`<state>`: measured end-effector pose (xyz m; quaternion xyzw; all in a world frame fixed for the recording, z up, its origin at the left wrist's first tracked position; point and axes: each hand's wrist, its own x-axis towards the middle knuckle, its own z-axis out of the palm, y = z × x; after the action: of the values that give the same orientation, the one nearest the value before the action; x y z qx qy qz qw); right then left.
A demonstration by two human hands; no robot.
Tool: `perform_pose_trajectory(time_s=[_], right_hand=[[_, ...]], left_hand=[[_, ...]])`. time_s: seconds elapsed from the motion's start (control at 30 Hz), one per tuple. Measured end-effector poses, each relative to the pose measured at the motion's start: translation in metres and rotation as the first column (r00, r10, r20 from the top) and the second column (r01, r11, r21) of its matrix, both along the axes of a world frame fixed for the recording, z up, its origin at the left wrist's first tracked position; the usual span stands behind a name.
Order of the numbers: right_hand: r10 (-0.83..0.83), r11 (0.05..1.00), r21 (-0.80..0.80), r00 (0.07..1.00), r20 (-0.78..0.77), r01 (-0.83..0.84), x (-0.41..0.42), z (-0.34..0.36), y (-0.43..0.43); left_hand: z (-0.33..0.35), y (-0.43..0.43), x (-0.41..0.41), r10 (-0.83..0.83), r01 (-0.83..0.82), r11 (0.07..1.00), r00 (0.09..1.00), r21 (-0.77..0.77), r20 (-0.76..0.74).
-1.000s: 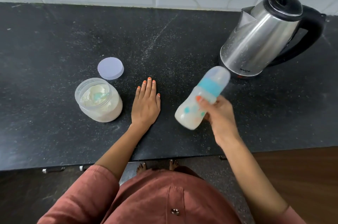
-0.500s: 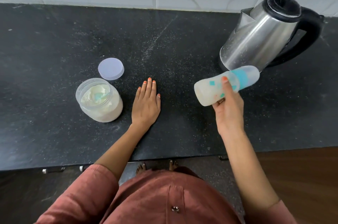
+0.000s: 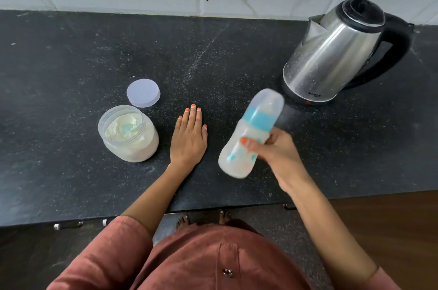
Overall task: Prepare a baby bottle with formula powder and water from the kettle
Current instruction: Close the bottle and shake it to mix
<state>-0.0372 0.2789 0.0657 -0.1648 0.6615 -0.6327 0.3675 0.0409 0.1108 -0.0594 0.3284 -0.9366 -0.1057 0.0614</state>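
Two hands in view, only one busy. The right hand is wrapped round the lower body of the baby bottle, thumb across the front, fingers closed behind it. The bottle is held clear of the black countertop, tilted w/ its capped top pointing up and away toward the kettle; its edges are blurred, so it's prob. mid-shake. The left hand lies flat on the counter, fingers straight and together, gripping nothing, between the formula jar and the bottle.

Progress, judging from how things lie: the bottle looks milky white inside, the blue collar and clear cap are on, so powder and water seem to be already in and the top screwed down. Mixing appears to be the step in hand. Can't tell whether any lumps remain; the blur hides that.

Left to do, prob.: finish shaking and stand the bottle down. The formula jar is open, a blue-green scoop resting in the powder, and its lid lies on the counter just behind it, apart from the jar, so it needs closing. The kettle sits upright on its base at the back right, lid shut, well apart from the jar.
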Motion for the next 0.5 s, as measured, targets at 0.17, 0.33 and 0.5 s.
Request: perform_pose_trajectory(time_s=[0.17,0.33,0.5], right_hand=[[-0.272,0.924,-0.172,0.904,0.330,0.341,-0.018,0.001,-0.001],[-0.185,0.971,-0.099,0.948,0.259,0.217,-0.004,-0.001,0.000],[-0.185,0.967,-0.123,0.946,0.268,0.224,-0.013,0.004,0.006]], left_hand=[[0.000,0.000,0.000,-0.002,0.002,1.000,1.000,0.006,-0.008],[0.000,0.000,0.000,0.000,0.000,1.000,1.000,0.001,0.001],[0.002,0.000,-0.001,-0.003,0.003,1.000,1.000,0.003,-0.004]])
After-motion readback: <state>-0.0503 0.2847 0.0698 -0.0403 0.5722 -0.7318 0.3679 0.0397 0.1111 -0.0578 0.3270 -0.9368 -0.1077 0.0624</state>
